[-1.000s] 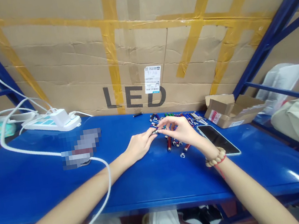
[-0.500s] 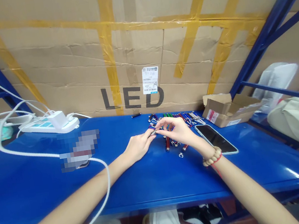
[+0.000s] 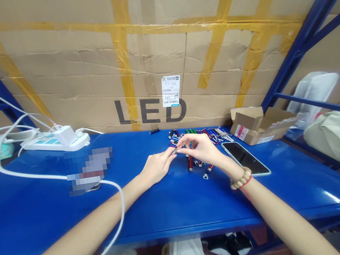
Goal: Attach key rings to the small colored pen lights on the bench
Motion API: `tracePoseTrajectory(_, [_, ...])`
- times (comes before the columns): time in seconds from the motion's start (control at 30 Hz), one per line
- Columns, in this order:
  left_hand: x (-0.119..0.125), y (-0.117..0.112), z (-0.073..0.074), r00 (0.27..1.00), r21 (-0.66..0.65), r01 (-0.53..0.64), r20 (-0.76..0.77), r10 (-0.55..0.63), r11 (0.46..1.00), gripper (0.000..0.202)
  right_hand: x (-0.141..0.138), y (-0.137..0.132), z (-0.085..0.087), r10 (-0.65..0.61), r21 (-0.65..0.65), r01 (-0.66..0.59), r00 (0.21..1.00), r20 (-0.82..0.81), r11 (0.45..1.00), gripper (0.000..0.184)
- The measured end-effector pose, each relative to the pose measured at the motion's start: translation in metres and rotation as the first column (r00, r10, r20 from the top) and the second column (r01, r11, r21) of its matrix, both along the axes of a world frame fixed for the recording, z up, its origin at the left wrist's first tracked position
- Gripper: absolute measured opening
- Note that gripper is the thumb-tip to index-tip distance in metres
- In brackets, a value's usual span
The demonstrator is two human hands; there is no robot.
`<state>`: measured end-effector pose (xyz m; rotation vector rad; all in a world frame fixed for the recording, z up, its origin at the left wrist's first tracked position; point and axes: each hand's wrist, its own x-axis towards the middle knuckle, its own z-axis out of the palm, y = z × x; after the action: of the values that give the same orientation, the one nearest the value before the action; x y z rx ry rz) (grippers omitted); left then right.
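My left hand (image 3: 156, 168) and my right hand (image 3: 201, 149) meet over the blue table, fingertips pinched together. Between them is a small metallic piece (image 3: 174, 151), mostly covered by the fingers, so its kind cannot be made out. Behind and beneath my right hand lies a spread of small coloured metal tubes (image 3: 218, 134) with silvery clips. A red tube (image 3: 190, 163) stands out just below that hand, and a loose silvery clip (image 3: 206, 176) lies nearer to me.
A smartphone (image 3: 246, 158) and an open cardboard box (image 3: 260, 124) sit to the right. One black tube (image 3: 155, 131) lies at the back. On the left are a power strip (image 3: 49, 143) and a white cable (image 3: 123, 211) looping over my left forearm. A large cardboard sheet (image 3: 86, 80) stands behind.
Both hands stay in nearly the same place and keep their pinch. Only a slight shift of the small piece at the fingertips shows.
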<state>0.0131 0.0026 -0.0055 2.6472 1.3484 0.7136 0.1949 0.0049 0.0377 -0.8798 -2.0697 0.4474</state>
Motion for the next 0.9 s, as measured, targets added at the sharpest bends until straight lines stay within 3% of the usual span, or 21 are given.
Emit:
tracePoseTrajectory(0.4, [-0.0009,0.0025,-0.0019,1.000,-0.025,0.020,0.016,-0.020,0.999,0.037,-0.0003,0.0012,-0.0007,-0.013,-0.005,0.013,1.000,0.020,1.000,0.009])
tracePoseTrajectory(0.7, [0.0019,-0.0023,0.0042,0.993,-0.120,0.012,0.122,0.003,0.993,0.032,-0.0009,-0.0008,-0.0002,-0.010,-0.005,0.011,0.998,0.060,1.000,0.010])
tracePoseTrajectory(0.9, [0.0013,0.0008,0.0015,0.991,-0.075,0.023,0.130,-0.013,0.997,0.031,0.0002,0.0008,-0.0014,-0.008,0.016,0.007,0.994,0.106,1.000,0.010])
